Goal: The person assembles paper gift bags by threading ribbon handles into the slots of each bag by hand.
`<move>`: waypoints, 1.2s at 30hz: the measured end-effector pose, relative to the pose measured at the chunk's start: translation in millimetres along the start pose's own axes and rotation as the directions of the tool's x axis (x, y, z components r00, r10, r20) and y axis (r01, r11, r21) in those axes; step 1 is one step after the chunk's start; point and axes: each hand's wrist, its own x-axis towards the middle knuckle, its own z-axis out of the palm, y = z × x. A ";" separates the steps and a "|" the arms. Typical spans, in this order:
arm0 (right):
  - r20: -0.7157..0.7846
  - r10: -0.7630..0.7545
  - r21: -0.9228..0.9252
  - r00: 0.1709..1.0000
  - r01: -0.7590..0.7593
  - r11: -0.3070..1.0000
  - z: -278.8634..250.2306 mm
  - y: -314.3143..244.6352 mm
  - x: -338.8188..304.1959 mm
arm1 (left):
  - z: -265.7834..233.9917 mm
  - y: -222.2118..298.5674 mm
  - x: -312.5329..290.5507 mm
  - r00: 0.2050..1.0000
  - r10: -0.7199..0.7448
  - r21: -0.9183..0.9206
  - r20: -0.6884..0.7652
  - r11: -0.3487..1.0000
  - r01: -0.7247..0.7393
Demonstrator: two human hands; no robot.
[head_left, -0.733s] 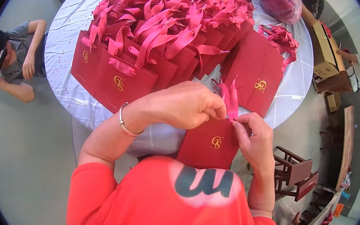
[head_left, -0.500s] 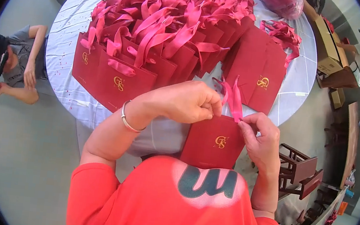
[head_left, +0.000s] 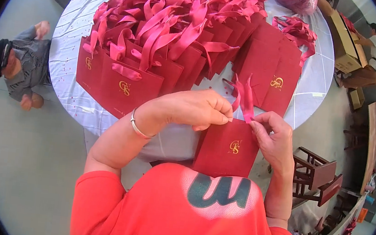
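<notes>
A dark red paper gift bag (head_left: 228, 148) with a gold emblem hangs upright in front of my chest, at the near table edge. My left hand (head_left: 200, 108) is closed, thumb and forefinger pinched at the bag's upper left edge; its other fingers curl in. My right hand (head_left: 274, 135) pinches a pink satin ribbon (head_left: 247, 101) at the upper right edge. The ribbon's two tails stick up above the bag. Just beyond lies a stack of flat red bags (head_left: 266, 70). Many standing bags with ribbon handles (head_left: 139, 82) crowd the table to the left.
The round table (head_left: 67, 66) has a white cover. A bundle of loose ribbons (head_left: 297, 35) and a plastic-wrapped bundle (head_left: 296, 0) lie at its far right. One person (head_left: 19, 70) is at the left; another (head_left: 373, 54) stands by a cardboard box (head_left: 342, 42). Wooden stools (head_left: 317, 174) stand at right.
The bag and both hands shift slightly up and right in view. My pinches stay about the same. The person at left has moved their arms apart; the one by the box stands more upright.
</notes>
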 end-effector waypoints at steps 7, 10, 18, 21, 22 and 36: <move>-0.017 -0.040 0.011 0.999 0.040 0.999 -1.2 -1.7 -1.0 | 1.4 -7.0 3.4 0.993 0.076 -0.205 0.090 0.977 -0.056; -0.019 -0.077 -0.008 0.997 0.077 0.997 -1.1 -2.2 -0.4 | 1.5 -7.5 2.7 0.987 0.117 -0.228 0.108 0.969 -0.090; -0.043 -0.093 -0.008 0.995 0.093 0.996 -2.9 1.0 -3.2 | 7.9 2.2 0.1 0.997 0.080 0.043 -0.013 0.996 -0.079; -0.055 -0.029 0.054 0.998 0.032 0.998 -3.1 -0.1 -5.3 | 11.1 5.9 -1.6 0.993 0.064 0.075 -0.097 0.996 -0.056; -0.056 -0.028 0.055 0.998 0.032 0.998 -2.2 -1.8 -7.1 | 11.1 5.2 -1.3 0.993 0.063 0.075 -0.097 0.996 -0.055; -0.121 -0.349 0.000 0.929 0.352 0.936 14.8 -2.0 -1.9 | 6.4 -0.3 1.2 0.995 0.089 -0.110 0.033 0.990 -0.085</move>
